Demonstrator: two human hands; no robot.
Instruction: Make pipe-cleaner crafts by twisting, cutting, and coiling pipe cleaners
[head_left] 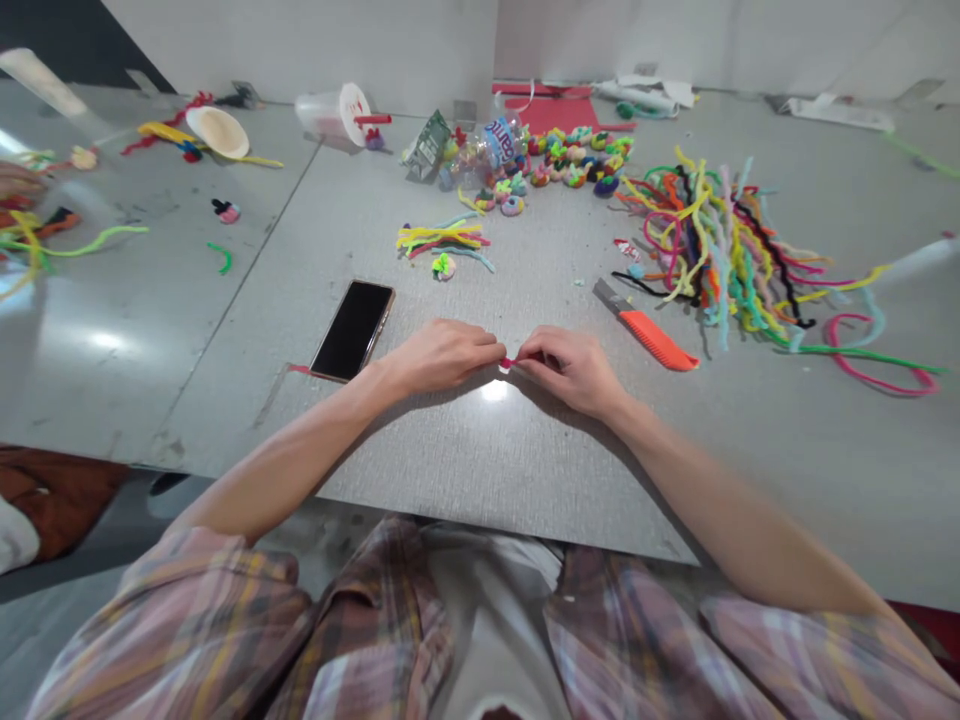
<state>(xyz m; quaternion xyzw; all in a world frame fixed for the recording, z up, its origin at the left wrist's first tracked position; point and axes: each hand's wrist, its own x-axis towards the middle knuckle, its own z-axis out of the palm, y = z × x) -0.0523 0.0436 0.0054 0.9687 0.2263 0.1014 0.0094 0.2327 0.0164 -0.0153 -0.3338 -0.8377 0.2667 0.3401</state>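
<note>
Between my fingertips, low over the grey table, is a small piece of pink and white pipe cleaner point(506, 365). My left hand point(450, 355) pinches it from one side, its fingers bent together. From the other side my right hand point(566, 365) grips it between thumb and forefinger. Most of the piece is hidden by the fingers, so its shape is hard to make out. Beyond my left hand lie a small green and pink pipe-cleaner ball point(443, 267) and a short bundle of coloured pipe cleaners point(442, 238).
A phone point(353, 330) lies left of my left hand. An orange utility knife point(656, 338) rests on the right, before a large heap of pipe cleaners point(720, 245). Finished pipe-cleaner pieces point(574, 160), a plastic bottle point(491, 150) and a cup point(326, 115) are farther back. Another person's hand point(19, 182) shows far left.
</note>
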